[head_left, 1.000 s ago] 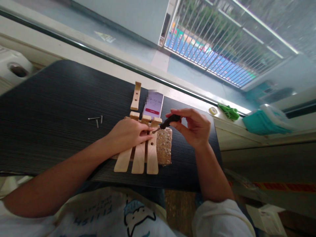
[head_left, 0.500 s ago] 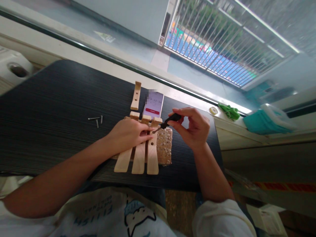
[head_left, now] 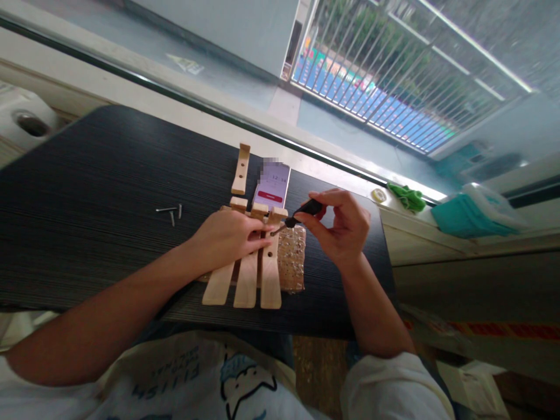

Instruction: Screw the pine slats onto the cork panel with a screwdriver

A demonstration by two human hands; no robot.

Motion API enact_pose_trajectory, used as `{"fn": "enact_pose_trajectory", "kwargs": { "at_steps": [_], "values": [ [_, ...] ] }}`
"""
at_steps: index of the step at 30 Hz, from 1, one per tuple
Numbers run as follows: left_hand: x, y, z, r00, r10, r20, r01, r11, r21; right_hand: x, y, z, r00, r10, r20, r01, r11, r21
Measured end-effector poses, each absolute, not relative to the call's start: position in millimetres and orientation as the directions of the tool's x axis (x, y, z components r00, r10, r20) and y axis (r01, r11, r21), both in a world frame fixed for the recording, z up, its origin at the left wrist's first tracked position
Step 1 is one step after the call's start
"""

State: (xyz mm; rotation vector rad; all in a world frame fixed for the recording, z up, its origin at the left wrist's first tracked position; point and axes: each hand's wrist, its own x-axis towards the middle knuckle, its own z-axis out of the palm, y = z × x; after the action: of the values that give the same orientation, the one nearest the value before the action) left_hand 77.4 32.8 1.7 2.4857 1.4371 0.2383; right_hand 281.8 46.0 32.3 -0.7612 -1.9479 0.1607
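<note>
- The right hand (head_left: 345,227) is pinching a black-handled screwdriver (head_left: 310,207) between closed thumb and fingers, its tip meeting the rightmost wooden hook (head_left: 270,280) at the upper hole.
- The left hand (head_left: 223,236) is pressing across three hooks, two fingertips slightly parted; whether hidden fingers are gripping, I cannot tell.
- A brown board (head_left: 293,259) is lying beneath.
- Beyond, a phone (head_left: 275,182) is lying near another wooden hook (head_left: 240,178).

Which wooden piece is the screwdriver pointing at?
The rightmost wooden piece in the row of three: the screwdriver meets it at the upper hole. No tool is at the left piece, middle piece or far piece.
</note>
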Motion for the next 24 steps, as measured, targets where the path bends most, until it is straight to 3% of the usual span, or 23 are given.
{"fn": "enact_pose_trajectory", "kwargs": {
  "at_steps": [17, 24],
  "values": [
    [77.3, 32.5, 2.2, 0.49, 0.872, -0.011, 0.836, -0.466, 0.289, 276.1, 42.5, 26.9, -0.233, 0.576, 0.783, 0.433, 0.783, -0.447],
    [78.1, 32.6, 3.8, 0.488, 0.873, -0.009, 0.838, -0.466, 0.285, 278.5, 44.3, 31.3, -0.328, 0.499, 0.802, 0.35, 0.853, -0.387]
  ]
}}
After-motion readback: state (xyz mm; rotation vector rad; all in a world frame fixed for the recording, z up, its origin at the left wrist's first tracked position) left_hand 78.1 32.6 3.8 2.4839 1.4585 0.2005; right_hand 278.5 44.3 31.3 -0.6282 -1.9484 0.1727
